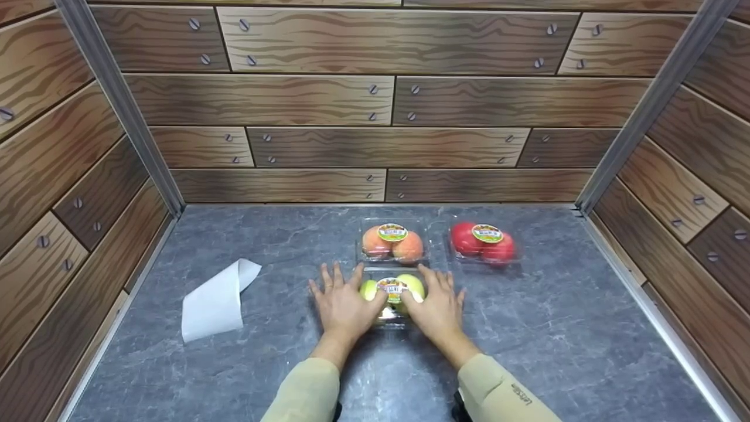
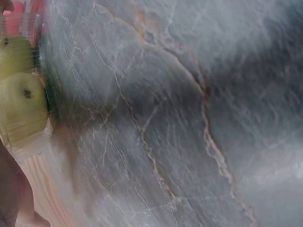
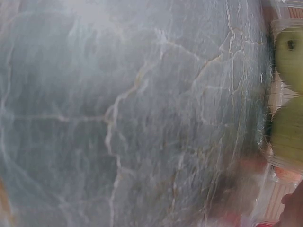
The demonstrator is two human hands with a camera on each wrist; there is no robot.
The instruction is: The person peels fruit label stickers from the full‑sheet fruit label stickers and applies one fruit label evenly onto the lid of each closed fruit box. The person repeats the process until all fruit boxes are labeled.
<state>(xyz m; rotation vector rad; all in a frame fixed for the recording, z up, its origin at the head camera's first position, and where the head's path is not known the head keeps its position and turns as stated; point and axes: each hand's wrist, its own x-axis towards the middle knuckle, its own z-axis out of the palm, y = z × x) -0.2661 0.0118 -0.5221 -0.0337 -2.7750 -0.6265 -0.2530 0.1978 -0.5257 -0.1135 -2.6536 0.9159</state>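
Note:
A clear plastic box of green apples (image 1: pixel 412 286), with an oval label on its lid, lies on the grey marbled table in front of me. My left hand (image 1: pixel 345 305) is at the box's left side, fingers straight and spread, its thumb over the label. On the opposite side my right hand (image 1: pixel 436 308) mirrors it, fingers spread forward and thumb at the label's right edge. In the left wrist view, an apple (image 2: pixel 23 101) shows through the wrapped plastic. The right wrist view catches the apples (image 3: pixel 289 61) at its right edge.
Right behind stands a clear box of peach-coloured fruits (image 1: pixel 407 249). To its right is another box with red fruits (image 1: pixel 498 251). A curled white sheet (image 1: pixel 214 302) lies on the table at left. Wood-patterned walls (image 1: pixel 328 146) enclose the back and sides.

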